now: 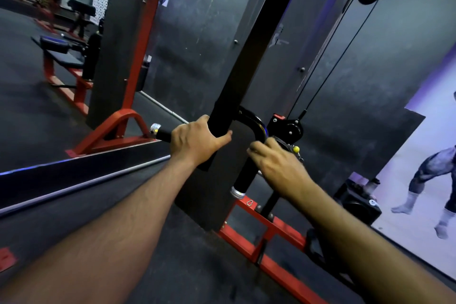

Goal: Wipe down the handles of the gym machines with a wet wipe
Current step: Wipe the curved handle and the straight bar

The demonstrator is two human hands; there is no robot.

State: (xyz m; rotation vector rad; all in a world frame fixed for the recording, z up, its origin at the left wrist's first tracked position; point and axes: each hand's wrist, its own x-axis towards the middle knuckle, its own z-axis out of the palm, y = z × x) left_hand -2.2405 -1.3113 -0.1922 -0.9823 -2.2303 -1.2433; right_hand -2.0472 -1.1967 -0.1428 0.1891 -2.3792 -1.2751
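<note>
Black rubber grip, right bar end (243,175), frame centre, axis running down-left to chrome cap | right hand (278,168) curled on its upper part, wipe not seen | left hand (197,140) wrapped round left bar end (162,134), axis running left.

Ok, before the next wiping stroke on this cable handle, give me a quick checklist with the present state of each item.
1. Left hand steadying the handle: ok, it grips the left grip of the curved bar beside the black post.
2. Right hand on the right grip: ok, fingers curled round its upper part.
3. Wet wipe in hand: cannot tell, no wipe shows under either hand.
4. Lower part of the right grip reachable: ok, bare down to its silver end cap.
5. Left end cap reachable: ok, exposed beyond the left hand.
6. Cable attached at the pulley: ok, it runs to the bracket.
</note>
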